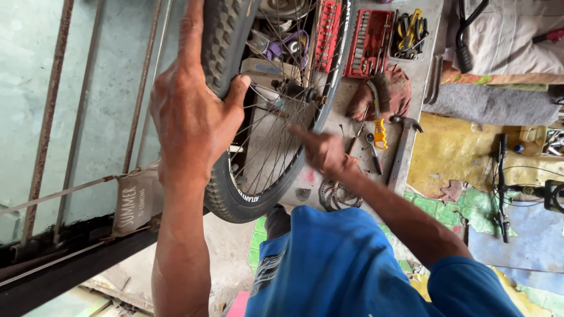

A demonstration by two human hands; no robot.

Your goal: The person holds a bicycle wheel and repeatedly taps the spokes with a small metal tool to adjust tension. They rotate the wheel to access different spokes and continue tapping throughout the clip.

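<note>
Blue shirt (352,270) below me, I clamp my left hand (191,117) on the tyre (226,35) and my open right hand (323,151) fingers the spokes (267,147), truing underway; next, a careful turn.

Soft, even daylight fills the scene — no hard shadows, no glare. The pale wall (100,88) at left looks washed out. The pointing right hand (320,149) is slightly blurred, perhaps from motion — edges bend a little, like a wide lens.

red socket set (369,42) | hammer (403,147) | pliers (409,32) | brake disc (336,195)
</note>
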